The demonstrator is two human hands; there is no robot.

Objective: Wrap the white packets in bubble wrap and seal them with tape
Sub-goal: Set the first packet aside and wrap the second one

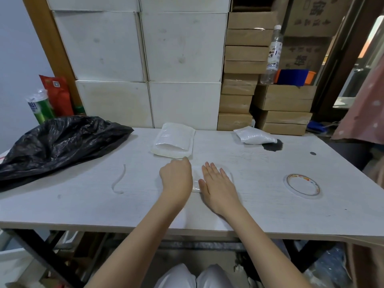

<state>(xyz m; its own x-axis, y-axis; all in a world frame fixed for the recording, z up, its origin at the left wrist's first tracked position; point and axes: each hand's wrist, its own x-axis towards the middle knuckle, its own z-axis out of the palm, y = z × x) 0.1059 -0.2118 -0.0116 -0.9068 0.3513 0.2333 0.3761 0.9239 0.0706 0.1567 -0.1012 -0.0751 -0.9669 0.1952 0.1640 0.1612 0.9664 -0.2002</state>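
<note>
A stack of bubble wrap sheets [173, 140] lies flat at the back middle of the table [83, 200]. A white packet [254, 137] lies on its side toward the table's back right. A tape roll [303, 186] lies flat near the right edge. At the table's centre a packet in bubble wrap [196, 179] lies flat.
</note>
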